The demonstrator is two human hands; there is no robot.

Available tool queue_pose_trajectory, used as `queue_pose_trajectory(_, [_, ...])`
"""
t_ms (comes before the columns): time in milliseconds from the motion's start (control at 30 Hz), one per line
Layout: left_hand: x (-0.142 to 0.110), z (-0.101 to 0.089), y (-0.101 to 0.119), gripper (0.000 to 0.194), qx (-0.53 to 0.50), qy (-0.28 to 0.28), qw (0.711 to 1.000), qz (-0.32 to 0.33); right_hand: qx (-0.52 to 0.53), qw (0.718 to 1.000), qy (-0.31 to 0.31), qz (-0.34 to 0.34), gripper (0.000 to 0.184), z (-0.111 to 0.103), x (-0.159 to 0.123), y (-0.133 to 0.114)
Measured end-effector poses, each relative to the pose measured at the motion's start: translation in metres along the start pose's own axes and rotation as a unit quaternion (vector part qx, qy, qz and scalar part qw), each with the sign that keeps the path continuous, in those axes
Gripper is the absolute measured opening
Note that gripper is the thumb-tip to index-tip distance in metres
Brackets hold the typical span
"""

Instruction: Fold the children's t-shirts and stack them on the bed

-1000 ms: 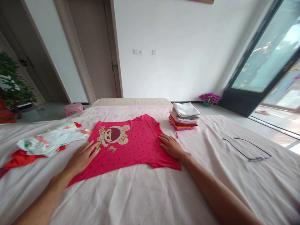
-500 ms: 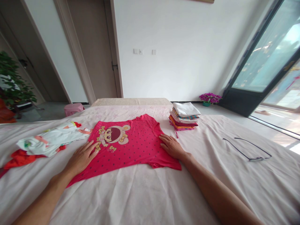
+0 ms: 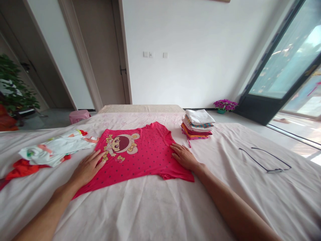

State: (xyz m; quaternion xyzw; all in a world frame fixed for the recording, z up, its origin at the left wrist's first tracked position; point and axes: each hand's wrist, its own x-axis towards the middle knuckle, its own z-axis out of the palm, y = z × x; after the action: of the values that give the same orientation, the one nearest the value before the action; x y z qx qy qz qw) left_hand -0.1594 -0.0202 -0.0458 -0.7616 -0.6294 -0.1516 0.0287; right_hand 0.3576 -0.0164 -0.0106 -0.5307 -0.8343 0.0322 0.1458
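A pink-red T-shirt [image 3: 147,154] with dark dots and a cartoon girl print lies spread flat on the pale bedsheet [image 3: 150,214], its neckline toward the right. My left hand [image 3: 89,167] rests flat on the shirt's hem at the left, fingers extended. Across from it, my right hand [image 3: 184,156] lies flat near the neckline and shoulder, fingers stretched out over the fabric. Neither hand grips the cloth.
A stack of folded clothes [image 3: 198,124] stands beyond my right hand. Loose white and red clothes [image 3: 55,149] lie in a heap on the left. Eyeglasses [image 3: 268,160] rest on the sheet at the right. A pink stool [image 3: 79,116] stands behind the bed.
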Motion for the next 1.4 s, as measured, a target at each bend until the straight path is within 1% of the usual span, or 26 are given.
queue_pose_trajectory(67, [0.0,-0.002,0.001,0.059,-0.01,0.015,1.0,0.002,0.006,1.0,0.006,-0.001,0.05,-0.001,0.0,0.0])
queue_pose_trajectory(133, [0.0,-0.007,0.004,0.056,-0.014,0.047,0.999,0.015,0.022,0.999,0.025,-0.007,0.046,-0.003,-0.001,0.001])
queue_pose_trajectory(267, [-0.007,-0.026,0.019,0.045,-0.014,0.114,0.993,0.039,0.067,0.993,0.094,-0.005,0.034,-0.006,-0.005,-0.001])
queue_pose_trajectory(333, [-0.012,-0.034,0.027,0.037,-0.033,0.116,0.992,0.039,0.111,0.989,0.1,0.0,0.027,-0.009,-0.007,-0.004])
queue_pose_trajectory(400, [-0.016,-0.04,0.034,0.031,-0.08,0.083,0.992,0.04,0.18,0.982,0.062,0.0,0.022,-0.015,-0.008,-0.008])
queue_pose_trajectory(467, [-0.019,-0.044,0.038,0.032,-0.126,0.026,0.991,0.043,0.25,0.968,-0.021,-0.009,0.02,-0.024,-0.009,-0.014])
queue_pose_trajectory(533, [-0.02,-0.047,0.04,0.035,-0.146,-0.034,0.988,0.044,0.286,0.951,-0.112,-0.027,0.016,-0.037,-0.011,-0.02])
queue_pose_trajectory(600, [-0.022,-0.051,0.04,0.037,-0.148,-0.088,0.984,0.042,0.284,0.94,-0.186,-0.041,0.012,-0.051,-0.013,-0.026])
queue_pose_trajectory(667, [-0.025,-0.055,0.036,0.035,-0.151,-0.148,0.977,0.041,0.251,0.937,-0.24,-0.044,0.015,-0.064,-0.017,-0.033])
queue_pose_trajectory(733, [-0.032,-0.06,0.028,0.028,-0.157,-0.201,0.966,0.047,0.191,0.941,-0.276,-0.047,0.028,-0.074,-0.023,-0.042])
queue_pose_trajectory(767, [-0.036,-0.063,0.023,0.023,-0.158,-0.219,0.961,0.054,0.154,0.946,-0.28,-0.05,0.034,-0.077,-0.026,-0.046])
queue_pose_trajectory(833, [-0.047,-0.07,0.014,0.018,-0.149,-0.227,0.96,0.067,0.083,0.959,-0.263,-0.064,0.041,-0.081,-0.034,-0.056])
queue_pose_trajectory(867, [-0.054,-0.074,0.01,0.019,-0.138,-0.223,0.962,0.071,0.053,0.964,-0.251,-0.071,0.044,-0.081,-0.038,-0.061])
queue_pose_trajectory(967, [-0.07,-0.081,0.004,0.032,-0.092,-0.212,0.971,0.064,-0.01,0.972,-0.221,-0.081,0.049,-0.075,-0.049,-0.069])
queue_pose_trajectory(1033, [-0.076,-0.082,0.001,0.035,-0.07,-0.196,0.977,0.046,-0.038,0.975,-0.205,-0.074,0.048,-0.07,-0.052,-0.07])
queue_pose_trajectory(1100, [-0.077,-0.078,-0.005,0.029,-0.065,-0.171,0.983,0.024,-0.061,0.977,-0.191,-0.065,0.041,-0.065,-0.051,-0.069])
queue_pose_trajectory(1167, [-0.071,-0.072,-0.016,0.024,-0.082,-0.153,0.985,-0.003,-0.073,0.98,-0.175,-0.056,0.031,-0.066,-0.044,-0.066])
queue_pose_trajectory(1267, [-0.051,-0.067,-0.032,0.029,-0.138,-0.128,0.981,-0.052,-0.061,0.987,-0.14,-0.044,0.021,-0.074,-0.022,-0.06])
queue_pose_trajectory(1333, [-0.032,-0.069,-0.036,0.033,-0.169,-0.106,0.976,-0.088,-0.043,0.991,-0.119,-0.032,0.02,-0.08,-0.001,-0.052])
queue_pose_trajectory(1400, [-0.012,-0.071,-0.035,0.038,-0.197,-0.088,0.969,-0.12,-0.029,0.994,-0.103,-0.018,0.021,-0.082,0.027,-0.042])
